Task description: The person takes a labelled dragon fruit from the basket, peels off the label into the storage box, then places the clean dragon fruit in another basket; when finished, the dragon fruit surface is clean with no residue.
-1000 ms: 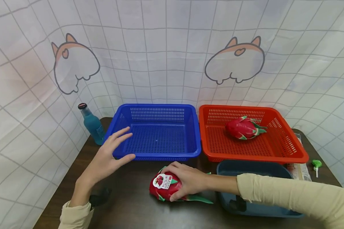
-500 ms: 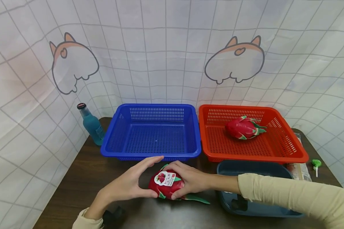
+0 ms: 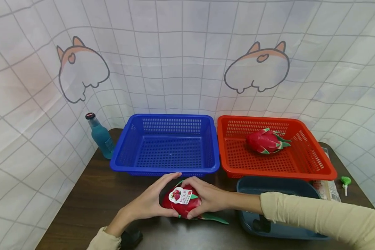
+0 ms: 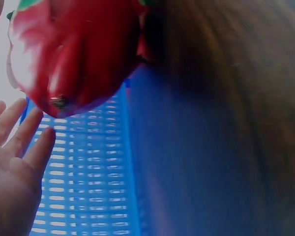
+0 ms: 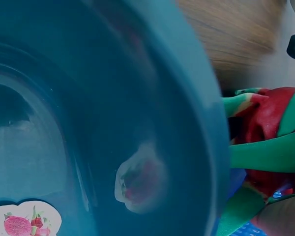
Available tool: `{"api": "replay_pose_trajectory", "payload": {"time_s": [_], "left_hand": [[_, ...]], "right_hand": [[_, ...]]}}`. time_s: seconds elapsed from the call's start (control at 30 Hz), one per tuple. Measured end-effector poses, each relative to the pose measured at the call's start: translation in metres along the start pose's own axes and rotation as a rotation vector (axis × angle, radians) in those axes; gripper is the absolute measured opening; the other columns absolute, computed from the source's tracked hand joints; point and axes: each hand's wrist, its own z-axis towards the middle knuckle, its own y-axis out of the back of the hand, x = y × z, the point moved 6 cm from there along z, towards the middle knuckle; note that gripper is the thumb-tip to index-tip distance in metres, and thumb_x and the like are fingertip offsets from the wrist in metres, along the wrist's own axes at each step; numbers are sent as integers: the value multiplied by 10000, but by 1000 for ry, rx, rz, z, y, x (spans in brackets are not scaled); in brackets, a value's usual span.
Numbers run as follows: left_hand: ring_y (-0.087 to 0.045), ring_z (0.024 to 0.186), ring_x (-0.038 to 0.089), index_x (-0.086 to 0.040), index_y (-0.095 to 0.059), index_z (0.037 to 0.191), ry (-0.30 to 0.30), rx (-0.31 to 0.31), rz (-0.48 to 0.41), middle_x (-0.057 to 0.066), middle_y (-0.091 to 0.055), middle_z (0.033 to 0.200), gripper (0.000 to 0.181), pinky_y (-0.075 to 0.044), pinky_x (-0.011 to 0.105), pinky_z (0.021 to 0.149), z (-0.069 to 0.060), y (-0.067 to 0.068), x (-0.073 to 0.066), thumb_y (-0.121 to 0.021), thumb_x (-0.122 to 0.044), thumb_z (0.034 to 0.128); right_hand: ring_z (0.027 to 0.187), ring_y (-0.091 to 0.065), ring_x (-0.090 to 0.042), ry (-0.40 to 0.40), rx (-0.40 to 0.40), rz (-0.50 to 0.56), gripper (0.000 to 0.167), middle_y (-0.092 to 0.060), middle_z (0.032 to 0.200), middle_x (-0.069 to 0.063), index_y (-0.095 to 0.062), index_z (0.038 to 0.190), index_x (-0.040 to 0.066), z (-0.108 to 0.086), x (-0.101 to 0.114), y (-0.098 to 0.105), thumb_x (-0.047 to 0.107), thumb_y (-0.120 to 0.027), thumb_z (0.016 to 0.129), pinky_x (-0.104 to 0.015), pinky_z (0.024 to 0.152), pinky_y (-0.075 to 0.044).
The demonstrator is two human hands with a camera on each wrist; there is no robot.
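Note:
A red dragon fruit (image 3: pixel 182 206) with green scales and a white printed sticker (image 3: pixel 180 196) on top lies on the dark wooden table. My right hand (image 3: pixel 210 197) grips its leafy end from the right, thumb in front and fingers behind. On the other side my left hand (image 3: pixel 150 201) frames the fruit's rounded end, thumb and fingers spread. Seen from the left wrist, the left fingers (image 4: pixel 27 132) are straight, close to the fruit (image 4: pixel 88 49); whether they touch it I cannot tell. The right wrist view has its green leaves (image 5: pixel 268 155) beside a dark blue tray's rim.
A blue basket (image 3: pixel 172 172) stands behind the hands. The red basket (image 3: pixel 268 172) right of it holds another dragon fruit (image 3: pixel 265 140). The dark blue tray (image 3: pixel 281 234) contains a loose sticker (image 5: pixel 29 219). A blue bottle (image 3: pixel 101 137) stands left; a green lollipop (image 3: pixel 345 180) lies right.
My left hand has come down and rightward from beside the blue basket to the fruit's left end. The right hand has stayed on the fruit, which has barely shifted.

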Motion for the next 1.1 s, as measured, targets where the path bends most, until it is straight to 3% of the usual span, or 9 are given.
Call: {"api": "replay_pose_trajectory", "payload": {"time_s": [0.17,0.27,0.43,0.6,0.77,0.97,1.1], "left_hand": [[-406,1359,178,-218,-271,1516,30,58,-80,-66,-334,1527,1022,-456,431,1067,0,-10,12,-836,-478,706],[-429,1320,151,-223,-234,1529,83,104,-117,-68,-317,1528,1059,-461,329,1049,-2,-17,20,-852,-449,698],[-467,1280,147,-222,-208,1538,129,143,-160,-53,-337,1512,1092,-466,281,1023,-3,-26,27,-870,-405,689],[-522,1220,134,-252,-266,1499,144,122,-220,-53,-433,1439,1049,-492,254,983,-2,-30,32,-891,-368,665],[-555,1159,121,-313,-327,1439,155,77,-258,-75,-489,1367,980,-518,245,929,-2,-30,37,-900,-374,647],[-572,1127,138,-318,-321,1442,153,70,-297,-47,-490,1356,960,-549,247,872,-3,-32,39,-891,-345,669],[-577,1127,132,-321,-322,1439,133,65,-304,-39,-500,1349,947,-550,247,878,-2,-30,35,-889,-301,681]], "right_hand": [[1125,-516,-128,15,-9,-2,724,-497,1248,-18,-409,1297,169,-1,0,-1,399,-823,750,-208,913,-506],[1133,-510,-130,23,-12,-20,723,-496,1251,-21,-405,1295,173,-1,1,-1,409,-820,752,-217,923,-505],[1147,-494,-128,26,-43,-63,727,-503,1257,-12,-418,1291,176,-3,3,-1,425,-824,742,-243,941,-504],[1139,-511,-134,-44,-99,-138,728,-522,1271,-1,-460,1292,210,-7,6,0,476,-825,721,-284,925,-523],[1088,-529,-130,-131,-134,-301,716,-549,1251,13,-534,1296,240,-11,18,5,562,-794,711,-302,855,-534],[970,-488,-95,-98,-167,-376,557,-590,1105,40,-647,1163,211,-7,38,21,558,-767,745,-185,721,-472],[949,-479,-98,-25,-123,-409,469,-621,1067,35,-672,1147,187,5,51,28,504,-736,806,-165,725,-455]]}}
